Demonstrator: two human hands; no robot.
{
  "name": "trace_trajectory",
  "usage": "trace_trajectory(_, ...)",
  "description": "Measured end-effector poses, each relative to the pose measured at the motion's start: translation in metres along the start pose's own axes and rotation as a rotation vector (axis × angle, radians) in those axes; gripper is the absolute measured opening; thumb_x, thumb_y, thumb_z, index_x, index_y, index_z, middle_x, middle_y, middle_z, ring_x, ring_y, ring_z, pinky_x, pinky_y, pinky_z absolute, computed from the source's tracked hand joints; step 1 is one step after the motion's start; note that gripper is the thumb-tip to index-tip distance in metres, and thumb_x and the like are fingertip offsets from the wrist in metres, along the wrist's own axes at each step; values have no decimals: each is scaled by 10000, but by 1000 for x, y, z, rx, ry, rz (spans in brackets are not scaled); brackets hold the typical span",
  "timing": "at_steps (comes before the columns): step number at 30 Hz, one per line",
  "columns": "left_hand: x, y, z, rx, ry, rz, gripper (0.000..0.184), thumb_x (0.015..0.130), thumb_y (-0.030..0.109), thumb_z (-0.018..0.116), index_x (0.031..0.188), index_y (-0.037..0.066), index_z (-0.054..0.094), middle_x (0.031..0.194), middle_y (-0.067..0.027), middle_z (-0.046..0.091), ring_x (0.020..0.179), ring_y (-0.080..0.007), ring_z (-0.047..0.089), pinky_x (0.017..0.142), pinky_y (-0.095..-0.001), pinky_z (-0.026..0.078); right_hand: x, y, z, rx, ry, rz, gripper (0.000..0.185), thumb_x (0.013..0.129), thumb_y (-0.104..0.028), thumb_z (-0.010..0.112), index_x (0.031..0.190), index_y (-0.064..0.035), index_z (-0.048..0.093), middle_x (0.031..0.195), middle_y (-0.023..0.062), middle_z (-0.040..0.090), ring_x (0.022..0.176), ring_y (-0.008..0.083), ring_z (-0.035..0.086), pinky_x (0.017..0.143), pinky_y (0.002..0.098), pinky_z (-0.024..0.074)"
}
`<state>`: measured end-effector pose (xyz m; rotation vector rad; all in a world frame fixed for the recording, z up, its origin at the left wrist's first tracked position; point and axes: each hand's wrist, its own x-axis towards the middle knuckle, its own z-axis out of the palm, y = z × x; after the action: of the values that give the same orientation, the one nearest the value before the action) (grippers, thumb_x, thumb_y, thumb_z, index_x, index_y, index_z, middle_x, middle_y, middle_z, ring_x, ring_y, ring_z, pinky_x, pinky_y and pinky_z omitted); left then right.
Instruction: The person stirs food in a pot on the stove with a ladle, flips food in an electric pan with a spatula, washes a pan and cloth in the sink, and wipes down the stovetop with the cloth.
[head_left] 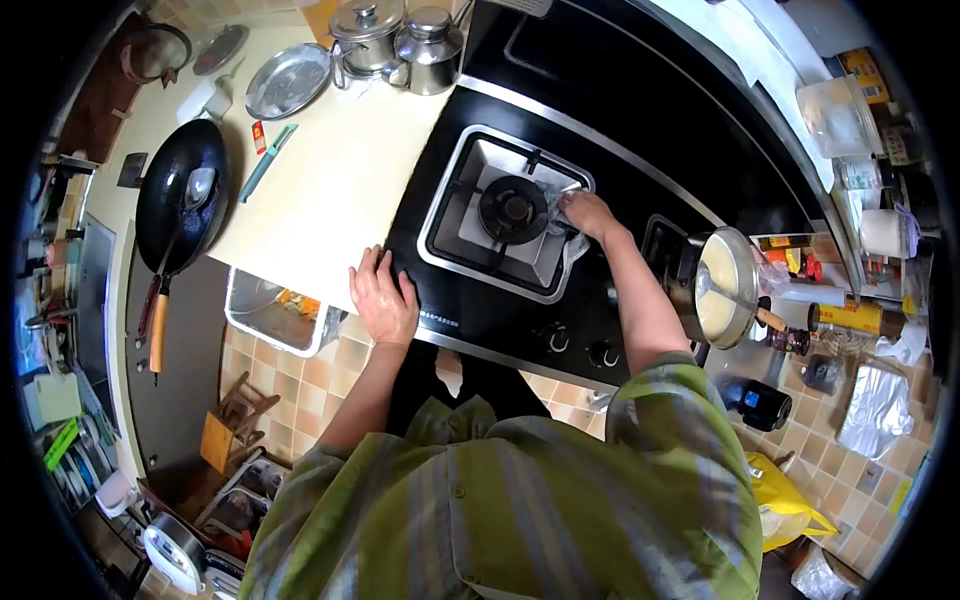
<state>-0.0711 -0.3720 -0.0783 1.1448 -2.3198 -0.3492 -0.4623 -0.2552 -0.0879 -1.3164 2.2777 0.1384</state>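
My right hand (pixel 588 214) is closed on a crumpled grey cloth (pixel 572 250), pressing it into the right side of the square metal burner tray (pixel 545 275). Beside the cloth stands the round black gas burner (pixel 513 210), inside the tray on the black stove top (pixel 400 225). My left hand (pixel 384 300) lies flat with fingers spread at the stove's front left corner, where it meets the cream counter (pixel 330 200). Nothing is in that hand.
A black wok (pixel 182 170) with a spatula (pixel 198 190) rests on the left. A peeler-like green tool (pixel 268 165), a metal plate (pixel 288 80) and steel pots (pixel 366 40) stand on the counter. On the right burner sits a pot (pixel 722 300). Below is an open bin (pixel 275 315).
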Motion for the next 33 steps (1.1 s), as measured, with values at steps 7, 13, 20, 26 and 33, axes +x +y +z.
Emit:
trace_trajectory(7,1,0,-4,-5,-6,0,380,904,124,615,1267,16,593,1375,-157,536,1380,-333,446,1200,-546,245,-7,1,17,515,300,209,348,963,-272,514,1062,-3,710,1062,193,712,1060,330,659,928,389,498)
trace_trajectory(13,0,-2,-4,-14,-1,-11,372,900,119,620,1257,17,597,1370,-156,539,1377,-327,452,1201,-538,244,-107,-15,14,1585,1009,446,297,1010,-215,502,1110,12,666,1059,99,698,987,209,637,908,345,481)
trace_trajectory(20,-2,-1,-4,-6,15,8,364,903,131,621,1250,24,600,1369,-150,539,1365,-318,460,1193,-534,257,-151,-104,54,466,790,319,397,992,-276,590,1292,-17,564,1188,221,654,1143,392,595,977,445,462)
trace_trajectory(26,-4,-2,-4,11,24,13,361,931,147,611,1271,25,587,1371,-145,535,1348,-320,467,1181,-542,288,-150,-134,72,75,593,-14,351,862,-110,648,1211,-78,671,1146,105,699,1079,319,619,912,475,471)
trace_trajectory(33,-5,-5,-4,-10,14,-30,361,929,128,590,1276,27,591,1374,-136,536,1378,-300,448,1205,-507,256,-152,-182,88,859,892,176,256,940,-80,594,1183,-22,648,1102,223,670,1031,410,642,918,439,500)
